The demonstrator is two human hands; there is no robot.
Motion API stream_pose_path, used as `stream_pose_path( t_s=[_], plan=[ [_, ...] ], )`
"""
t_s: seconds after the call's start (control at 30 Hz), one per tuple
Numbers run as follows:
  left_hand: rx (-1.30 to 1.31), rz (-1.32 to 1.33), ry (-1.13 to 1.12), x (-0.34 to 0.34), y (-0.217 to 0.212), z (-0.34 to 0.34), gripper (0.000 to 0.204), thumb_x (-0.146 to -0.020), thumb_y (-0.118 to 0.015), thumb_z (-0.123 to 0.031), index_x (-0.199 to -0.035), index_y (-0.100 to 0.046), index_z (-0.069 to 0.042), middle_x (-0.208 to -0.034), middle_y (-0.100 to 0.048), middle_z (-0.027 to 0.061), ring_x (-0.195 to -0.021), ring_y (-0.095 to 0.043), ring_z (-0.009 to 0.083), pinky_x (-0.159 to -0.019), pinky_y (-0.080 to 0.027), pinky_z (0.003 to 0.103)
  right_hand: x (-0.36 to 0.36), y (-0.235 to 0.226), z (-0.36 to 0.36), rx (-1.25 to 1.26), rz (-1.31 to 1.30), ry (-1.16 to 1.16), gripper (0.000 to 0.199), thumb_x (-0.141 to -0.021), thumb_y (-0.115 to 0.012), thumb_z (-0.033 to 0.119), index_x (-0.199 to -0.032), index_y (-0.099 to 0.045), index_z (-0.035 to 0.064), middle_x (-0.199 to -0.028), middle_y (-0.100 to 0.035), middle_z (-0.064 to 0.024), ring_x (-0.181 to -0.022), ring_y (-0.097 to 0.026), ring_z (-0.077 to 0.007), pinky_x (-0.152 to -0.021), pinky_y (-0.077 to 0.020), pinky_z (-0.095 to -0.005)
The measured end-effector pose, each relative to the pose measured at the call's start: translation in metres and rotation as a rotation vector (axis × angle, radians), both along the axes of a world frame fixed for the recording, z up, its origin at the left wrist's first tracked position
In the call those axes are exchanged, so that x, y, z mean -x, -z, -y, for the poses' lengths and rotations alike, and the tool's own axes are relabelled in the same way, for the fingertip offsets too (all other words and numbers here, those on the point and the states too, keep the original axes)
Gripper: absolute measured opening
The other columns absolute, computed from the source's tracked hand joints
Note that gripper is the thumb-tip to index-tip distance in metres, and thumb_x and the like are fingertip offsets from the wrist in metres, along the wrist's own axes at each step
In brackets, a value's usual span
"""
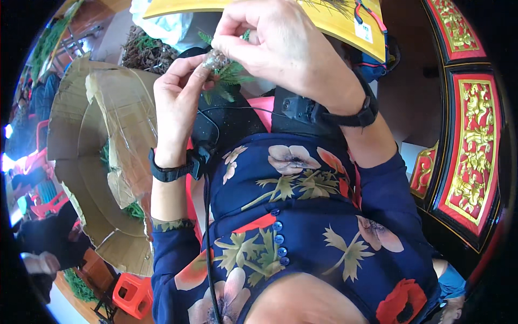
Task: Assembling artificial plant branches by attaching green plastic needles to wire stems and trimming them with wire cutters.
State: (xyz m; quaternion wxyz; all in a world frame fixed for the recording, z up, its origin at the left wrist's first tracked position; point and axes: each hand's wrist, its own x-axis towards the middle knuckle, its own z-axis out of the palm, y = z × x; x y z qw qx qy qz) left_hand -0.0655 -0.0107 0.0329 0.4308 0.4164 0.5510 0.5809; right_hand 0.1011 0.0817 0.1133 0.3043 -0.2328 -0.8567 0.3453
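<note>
Your left hand (181, 89) and right hand (280, 46) meet over your lap, the fingers of both pinched on the green sprig (229, 76) at its pale, glossy clump (217, 58); exactly what the right fingertips grip is hidden. The sprig is held up in the air, just short of the near edge of the yellow tabletop (199, 5).

Nothing supports it from below, so if both pinches slackened together it would probably drop onto your dark trousers (237, 116) or slip past them. Pulling the hands unevenly could twist the clump or bend the fronds. The thin black cord (243, 108) crossing your lap might snag a forearm.

On the far side, the tabletop edge sits close to your right knuckles; lifting straight forward risks a knock, and the red-handled tool (371, 15) lies near its right end. To the left, the torn cardboard box (81, 129) crowds your left forearm. Your freest room looks to be rightward, before the carved red-and-gold panel (475, 148).
</note>
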Motion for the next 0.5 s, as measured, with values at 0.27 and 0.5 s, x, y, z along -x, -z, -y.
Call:
stream_pose_path(
  t_s=[0.27,0.5],
  plan=[
    [-0.019,-0.027,-0.122,-0.002,-0.007,0.003,0.021,-0.087,-0.061,-0.008,-0.104,-0.064,0.002,-0.090,-0.065,0.0036,-0.076,-0.058,0.0071,-0.068,-0.048,0.021,0.004,0.040,-0.011,-0.004,0.106,-0.033,0.021,-0.073,-0.057,0.020,-0.071,-0.066,0.0010,-0.062,-0.061,-0.0158,-0.059,-0.062,-0.0272,-0.061,-0.0496,-0.0336],
    [-0.028,0.052,-0.131,-0.002,-0.004,0.004,0.021,-0.086,-0.062,-0.009,-0.105,-0.064,0.001,-0.092,-0.065,0.0041,-0.079,-0.059,0.0073,-0.069,-0.049,0.021,0.011,0.047,-0.011,0.020,0.170,0.004,0.022,-0.074,-0.057,0.022,-0.071,-0.066,0.0014,-0.062,-0.061,-0.0157,-0.061,-0.063,-0.0278,-0.063,-0.0500,-0.0344]
  ],
)
